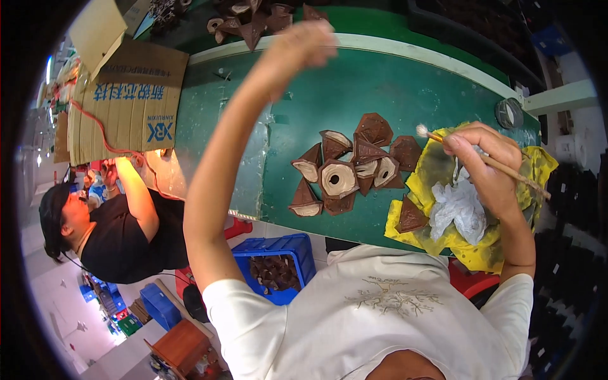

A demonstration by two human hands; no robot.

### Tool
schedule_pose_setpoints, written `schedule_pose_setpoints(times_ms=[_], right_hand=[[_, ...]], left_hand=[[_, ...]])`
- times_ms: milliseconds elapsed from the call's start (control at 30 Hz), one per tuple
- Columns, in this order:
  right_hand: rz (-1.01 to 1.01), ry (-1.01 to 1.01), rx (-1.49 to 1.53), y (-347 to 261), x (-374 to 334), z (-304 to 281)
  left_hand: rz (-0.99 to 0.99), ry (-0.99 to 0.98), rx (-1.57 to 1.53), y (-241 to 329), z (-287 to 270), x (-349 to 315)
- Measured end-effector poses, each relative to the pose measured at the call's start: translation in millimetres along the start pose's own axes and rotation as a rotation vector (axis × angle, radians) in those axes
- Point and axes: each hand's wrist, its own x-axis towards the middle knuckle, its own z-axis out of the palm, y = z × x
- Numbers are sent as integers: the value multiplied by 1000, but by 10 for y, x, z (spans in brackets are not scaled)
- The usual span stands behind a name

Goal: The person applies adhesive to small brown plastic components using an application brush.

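Note:
My left hand (307, 45) is stretched over the table's far rail, blurred by motion, beside several brown pointed pieces (252, 28) on the far surface. Its fingers are too smeared to read. At the right, my right hand (484, 152) is closed around a thin paintbrush (516, 174), white bristles pointing left. A cluster of dark brown faceted pieces lies mid-table, some showing pale wood-like faces; one pale piece (338, 179) has a dark round hole. Under my right hand are a stained yellow cloth (500, 244) and a crumpled whitish cloth (457, 212). A single brown piece (411, 215) rests on the yellow cloth.
A white rail (443, 62) edges the green table (297, 82) at the back. A black ring-shaped roll (508, 114) sits far right. At the left stands a cardboard box (126, 101), near a seated person in black (136, 237). A blue crate (304, 253) below holds brown pieces.

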Motion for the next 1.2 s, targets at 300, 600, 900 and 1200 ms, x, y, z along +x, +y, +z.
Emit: schedule_pose_setpoints(times_ms=[300,600,900,1200], right_hand=[[-30,26,47,19,-10,70],[-139,119,98,-68,88,89],[-258,194,226,-262,394,366],[-356,28,212,-380,303,339]], left_hand=[[220,-526,698,-405,623,-306],[-307,68,-1055,-70,917,-753],[-201,-248,-1474,-194,1135,-1002],[-253,-98,-1249,-167,1228,-1033]])
